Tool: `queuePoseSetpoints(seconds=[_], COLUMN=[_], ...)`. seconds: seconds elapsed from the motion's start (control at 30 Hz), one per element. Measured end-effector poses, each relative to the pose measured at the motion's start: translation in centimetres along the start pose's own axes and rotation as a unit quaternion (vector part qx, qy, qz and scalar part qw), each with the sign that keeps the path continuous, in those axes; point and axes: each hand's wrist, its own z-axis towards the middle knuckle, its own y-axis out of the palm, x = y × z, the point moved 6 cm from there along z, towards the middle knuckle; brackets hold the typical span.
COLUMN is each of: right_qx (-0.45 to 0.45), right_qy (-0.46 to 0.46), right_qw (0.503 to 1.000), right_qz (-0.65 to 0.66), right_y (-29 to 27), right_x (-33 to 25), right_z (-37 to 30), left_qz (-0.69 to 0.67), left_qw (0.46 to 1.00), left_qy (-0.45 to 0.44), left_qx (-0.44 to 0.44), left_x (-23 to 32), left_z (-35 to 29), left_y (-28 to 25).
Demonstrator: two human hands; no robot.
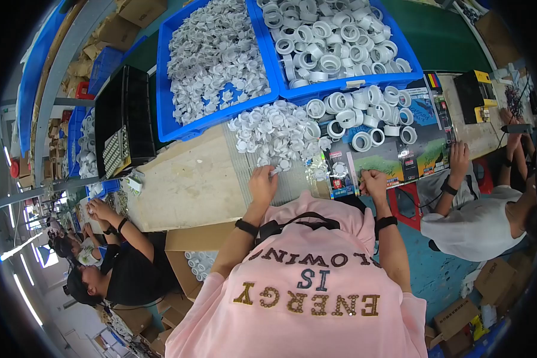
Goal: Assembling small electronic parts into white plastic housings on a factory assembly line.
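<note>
My left hand [262, 186] is at the near edge of the bench, fingers bent, with a small white plastic piece [275, 171] pinched at its fingertips. Just beyond it lies a loose heap of similar white petal-shaped pieces [268, 130]. My right hand [373, 184] is curled closed at the front edge of a colourful printed sheet [376, 164]; whatever its fingers hold is hidden. Several white plastic rings [361, 141] lie on the sheet's far part. Between my hands, a few white pieces [320, 174] rest on the sheet's left side.
Two blue bins stand behind the heaps, one full of white pieces [218, 65], the other of white rings [331, 36]. A black bin [125, 116] is at left. An open carton [185, 241] sits below the bench. Co-workers sit on both sides, one hand [459, 156] near the sheet.
</note>
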Motion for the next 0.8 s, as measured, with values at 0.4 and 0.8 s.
queuePoseSetpoints(seconds=[0.4, 0.8], right_qx=[-0.004, -0.004], right_qy=[-0.006, -0.011], right_qw=[1.000, 1.000], right_qz=[-0.001, 0.002], right_y=[0.3, 0.4], right_x=[-0.2, 0.0], right_z=[0.2, 0.3], left_qz=[-0.017, 0.027], left_qw=[0.999, 0.998], left_qy=[-0.050, -0.047], left_qx=[0.004, 0.017], left_x=[-2.1, -4.5], left_z=[-2.1, -4.5], left_y=[-1.7, -3.0])
